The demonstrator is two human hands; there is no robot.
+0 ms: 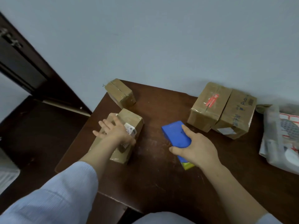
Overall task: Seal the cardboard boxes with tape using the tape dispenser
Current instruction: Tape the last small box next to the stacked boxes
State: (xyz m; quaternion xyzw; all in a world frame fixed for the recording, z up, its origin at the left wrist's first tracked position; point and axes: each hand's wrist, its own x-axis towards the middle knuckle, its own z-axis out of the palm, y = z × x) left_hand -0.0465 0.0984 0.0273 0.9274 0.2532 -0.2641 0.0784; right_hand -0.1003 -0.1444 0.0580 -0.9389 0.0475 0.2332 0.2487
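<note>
A long taped cardboard box with a white label lies on the dark wooden table at the left. My left hand rests flat on its top, fingers spread. My right hand grips the blue tape dispenser, which sits low over the table's middle; a yellow-green part shows under the wrist. A small box lies at the table's back left corner. Two larger taped boxes stand side by side at the back right.
A crumpled plastic bag with printed packaging lies at the table's right edge. The pale wall runs right behind the table. A dark door and door frame stand to the left, with dark floor below.
</note>
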